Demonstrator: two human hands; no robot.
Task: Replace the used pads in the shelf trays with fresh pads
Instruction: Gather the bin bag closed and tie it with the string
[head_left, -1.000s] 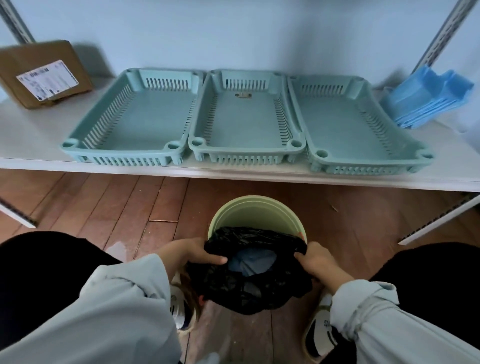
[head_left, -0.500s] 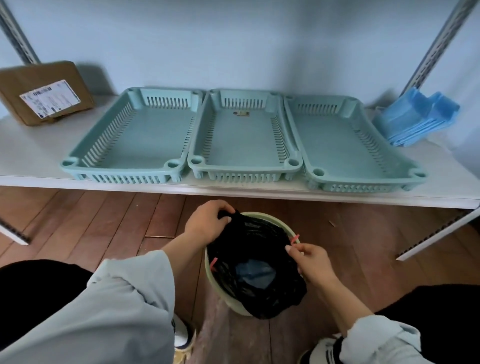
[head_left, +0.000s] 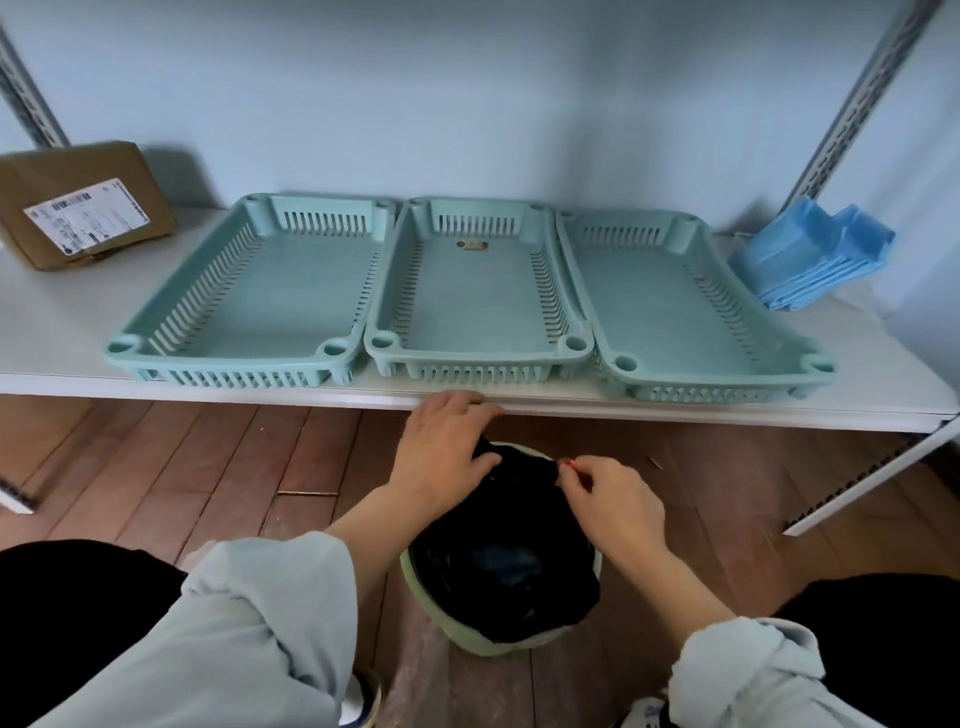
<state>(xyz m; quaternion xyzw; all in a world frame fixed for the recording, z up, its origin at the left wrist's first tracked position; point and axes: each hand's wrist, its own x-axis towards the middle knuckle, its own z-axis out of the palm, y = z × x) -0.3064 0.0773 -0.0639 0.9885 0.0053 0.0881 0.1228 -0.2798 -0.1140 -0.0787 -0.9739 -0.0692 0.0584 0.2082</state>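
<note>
both hands (head_left: 447, 457) (head_left: 610, 501) gripping black bin bag (head_left: 498, 561) rim over green bin (head_left: 467, 636), three bare teal trays (head_left: 478, 291) on shelf (head_left: 57, 322)

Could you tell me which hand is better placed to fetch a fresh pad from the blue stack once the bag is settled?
Right, probably. The blue pad stack sits at the shelf's right end, on the right hand's side. The left hand would have to cross over.

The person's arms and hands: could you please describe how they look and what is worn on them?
Both hands, left hand and right hand, are bare, with no gloves, rings or watch visible. Each forearm emerges from a loose, pale grey-blue sleeve pushed up and bunched: left sleeve, right sleeve. The fabric looks soft and wrinkled, without visible markings.
</note>
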